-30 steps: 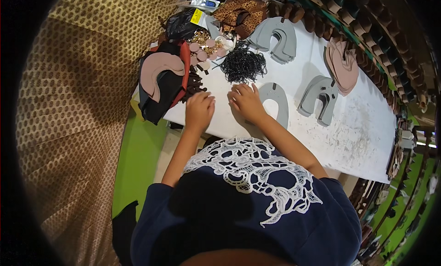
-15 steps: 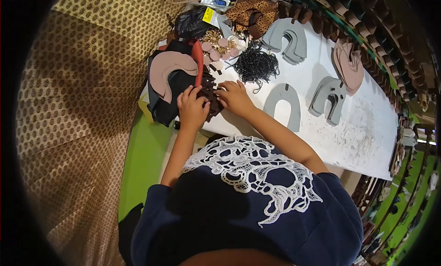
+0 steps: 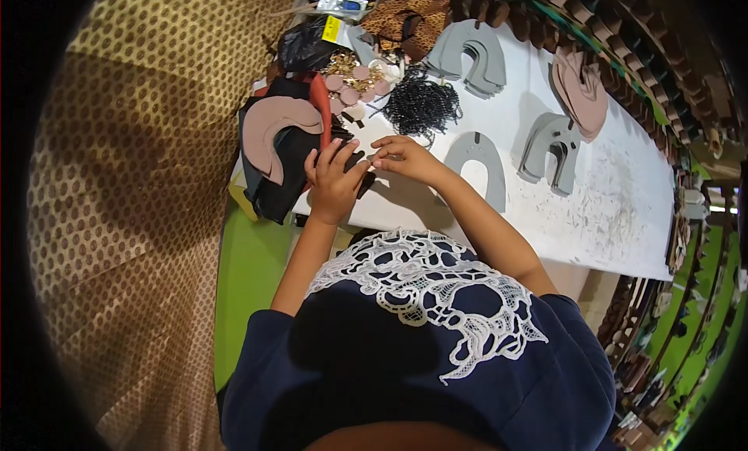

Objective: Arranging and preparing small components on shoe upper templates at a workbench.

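Observation:
Over a pile of dark strips near the table's front edge, my two hands come together at the fingertips. My left hand has its fingers spread above the strips, its thumb close to the right fingertips. The fingers of my right hand are drawn together in a pinch; anything between them is too small to name. Just left lies a curved pink collar-shaped piece on black material, with a red strip beside it. Behind my hands sits a heap of black bead strings.
Grey U-shaped pieces lie on the white table, some in stacks. A pink stack is farther right. Pink discs, a black plastic bag and brown patterned material crowd the back left. Patterned cloth hangs left.
My hands have lifted from the strips, and their fingertips have come closer together. My right fingers have drawn into a pinch. The view has shifted slightly.

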Tool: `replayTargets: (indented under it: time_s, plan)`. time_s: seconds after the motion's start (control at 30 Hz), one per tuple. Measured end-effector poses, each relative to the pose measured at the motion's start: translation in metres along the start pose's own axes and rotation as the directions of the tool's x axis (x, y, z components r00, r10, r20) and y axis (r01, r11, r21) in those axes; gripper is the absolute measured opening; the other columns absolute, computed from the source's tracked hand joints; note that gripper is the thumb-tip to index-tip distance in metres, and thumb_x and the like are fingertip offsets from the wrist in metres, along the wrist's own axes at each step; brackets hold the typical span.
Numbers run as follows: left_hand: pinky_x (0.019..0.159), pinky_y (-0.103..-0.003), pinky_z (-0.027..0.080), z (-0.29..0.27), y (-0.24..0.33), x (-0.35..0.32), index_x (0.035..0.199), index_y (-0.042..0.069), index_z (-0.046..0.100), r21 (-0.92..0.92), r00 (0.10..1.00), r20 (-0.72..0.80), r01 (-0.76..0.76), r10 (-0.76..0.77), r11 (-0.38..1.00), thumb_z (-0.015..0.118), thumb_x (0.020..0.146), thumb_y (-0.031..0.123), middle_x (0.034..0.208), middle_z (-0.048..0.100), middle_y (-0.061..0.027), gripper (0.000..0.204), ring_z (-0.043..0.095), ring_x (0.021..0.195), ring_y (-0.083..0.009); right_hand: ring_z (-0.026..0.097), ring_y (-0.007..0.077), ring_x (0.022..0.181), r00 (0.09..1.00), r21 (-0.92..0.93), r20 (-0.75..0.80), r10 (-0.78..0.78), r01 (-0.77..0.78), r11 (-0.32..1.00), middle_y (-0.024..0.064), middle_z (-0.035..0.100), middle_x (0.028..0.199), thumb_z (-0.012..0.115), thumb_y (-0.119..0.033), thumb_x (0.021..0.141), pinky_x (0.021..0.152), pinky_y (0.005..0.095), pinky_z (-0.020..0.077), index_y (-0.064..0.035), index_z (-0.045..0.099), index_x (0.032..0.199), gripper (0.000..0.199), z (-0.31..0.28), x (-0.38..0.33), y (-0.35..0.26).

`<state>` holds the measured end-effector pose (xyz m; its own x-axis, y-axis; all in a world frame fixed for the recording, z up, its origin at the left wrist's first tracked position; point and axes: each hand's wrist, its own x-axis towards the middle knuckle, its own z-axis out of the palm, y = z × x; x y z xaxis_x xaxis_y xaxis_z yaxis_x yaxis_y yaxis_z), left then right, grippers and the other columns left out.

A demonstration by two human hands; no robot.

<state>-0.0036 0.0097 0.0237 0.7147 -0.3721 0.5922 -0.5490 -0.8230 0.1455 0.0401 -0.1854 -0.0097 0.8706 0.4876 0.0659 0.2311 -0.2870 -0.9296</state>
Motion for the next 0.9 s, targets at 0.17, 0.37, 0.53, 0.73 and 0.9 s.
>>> replayTargets:
  time_s: [0.17,0.37,0.53,0.73,0.9]
  plan:
    - [0.102,-0.048,0.022,0.02,0.021,0.017,0.088,0.018,0.07,-0.243,0.972,0.168,0.205,-0.167,0.948,0.073,0.07,0.03,0.127,0.048,-0.0052,0.022,0.032,0.124,-0.0345,0.052,0.0253,0.103,0.991,-0.019,-0.122,0.046,-0.049,0.999,0.0076,0.061,0.104,0.067,-0.022,0.077,0.091,0.036,0.0377,-0.0093,0.067,0.082,0.014,-0.022,-0.031,-0.006]
    - [0.101,-0.047,0.025,0.053,0.052,0.029,0.084,0.017,0.071,-0.408,0.962,0.222,0.239,-0.158,0.881,0.071,0.072,0.024,0.124,0.051,-0.0054,0.014,0.033,0.123,-0.0362,0.052,0.0258,0.102,0.951,-0.161,-0.305,0.046,-0.099,0.982,0.0054,0.058,0.101,0.067,-0.019,0.077,0.09,0.0363,0.039,-0.0087,0.066,0.08,0.011,-0.045,-0.068,-0.002]
    - [0.101,-0.047,0.027,0.074,0.084,0.036,0.079,0.015,0.069,-0.475,0.95,0.291,0.244,-0.112,0.845,0.071,0.071,0.022,0.123,0.053,-0.0071,0.012,0.036,0.122,-0.0374,0.047,0.0267,0.109,0.926,-0.241,-0.374,0.053,-0.152,0.958,0.0069,0.056,0.107,0.067,-0.019,0.076,0.093,0.0375,0.0364,-0.0092,0.066,0.082,0.012,-0.065,-0.101,-0.004]
    - [0.101,-0.047,0.024,0.103,0.123,0.034,0.088,0.017,0.069,-0.44,0.916,0.397,0.248,-0.061,0.863,0.069,0.072,0.025,0.128,0.049,-0.0067,0.018,0.034,0.123,-0.0372,0.053,0.0288,0.101,0.86,-0.309,-0.507,0.053,-0.239,0.92,0.0071,0.061,0.099,0.067,-0.018,0.071,0.087,0.039,0.0404,-0.0115,0.068,0.074,0.007,-0.085,-0.138,0.029]
    - [0.101,-0.051,0.022,0.119,0.136,0.049,0.103,0.015,0.066,-0.308,0.874,0.482,0.232,-0.059,0.923,0.067,0.074,0.031,0.132,0.043,-0.0096,0.033,0.031,0.125,-0.0374,0.053,0.0305,0.095,0.676,-0.258,-0.706,0.21,-0.523,0.813,0.0071,0.062,0.097,0.066,-0.017,0.071,0.083,0.0418,0.0411,-0.0104,0.069,0.073,0.007,-0.099,-0.145,0.045]
